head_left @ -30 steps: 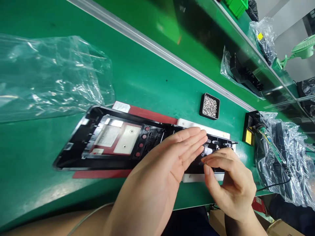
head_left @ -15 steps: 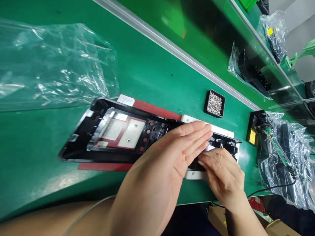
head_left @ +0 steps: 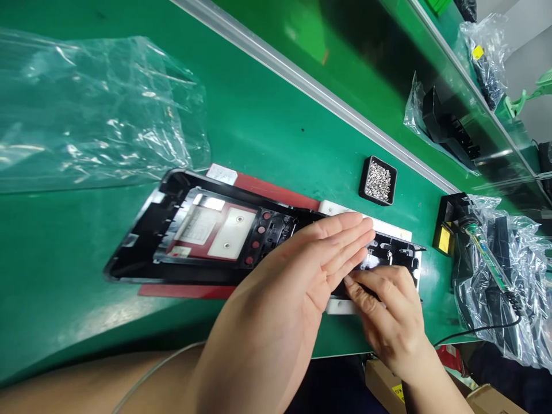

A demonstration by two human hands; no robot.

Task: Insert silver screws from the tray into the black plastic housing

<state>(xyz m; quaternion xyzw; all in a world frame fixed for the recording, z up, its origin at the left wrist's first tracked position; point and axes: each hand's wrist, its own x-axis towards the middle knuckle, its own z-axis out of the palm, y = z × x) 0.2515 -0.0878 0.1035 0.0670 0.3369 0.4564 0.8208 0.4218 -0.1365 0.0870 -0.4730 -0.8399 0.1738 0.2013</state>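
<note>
While the near edge of the green counter point(head_left: 259, 126) is passing beneath the right wrist, a broad stretch of its surface is reaching from the black plastic casing point(head_left: 138, 259) to the pale rail point(head_left: 302, 82), leaving room on the far side. Near the rail, a black box point(head_left: 365, 179) is holding small metal parts point(head_left: 378, 181). To the right, a soldering iron point(head_left: 487, 259) and wrapped black parts point(head_left: 502, 241) are taking up the room; a transparent bag point(head_left: 107, 109) is spreading at the left. The casing is lying over a red board point(head_left: 276, 190) and white block point(head_left: 340, 306), below both hands. The left hand point(head_left: 297, 282) is stretching flat across its middle, fingers straight and together. The right hand point(head_left: 392, 310) is bending inward, thumb and fingertips meeting low at the casing's right section, just beside the left fingers; whether this grip is pinching anything, I cannot tell.
</note>
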